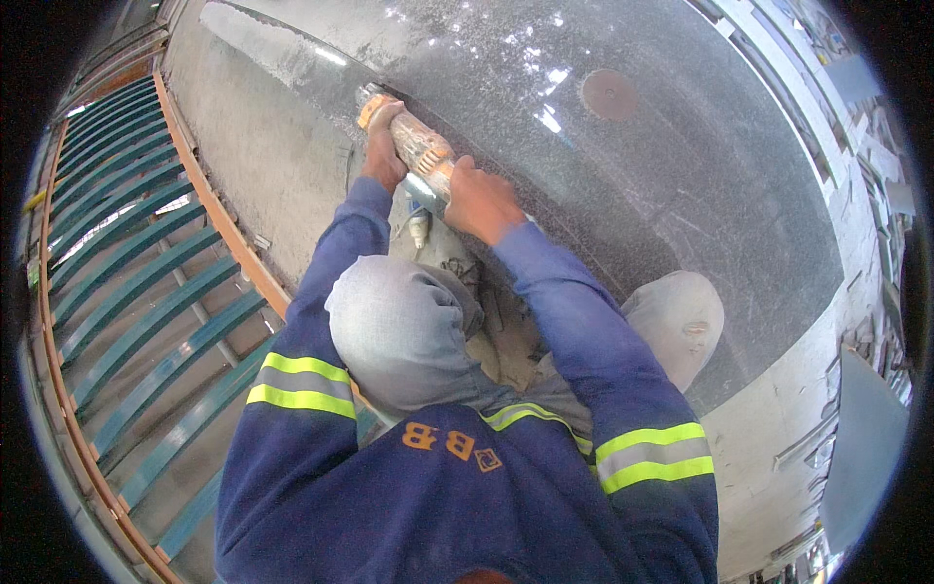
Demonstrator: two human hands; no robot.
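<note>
At the left of the frame, a slatted rack (146, 326) of teal bars with orange-brown rails stands beside dusty grey floor (248, 117). In the upper centre, the left hand (383, 154) and, behind it, the right hand (481, 200) curl their fingers closed around a dust-caked, tubular orange power tool (420, 142). Rightward spreads a dark, speckled, glossy sheet (710, 204) bearing a flat brown disc (611, 94), with grey panels (866, 448) along the right rim.
</note>
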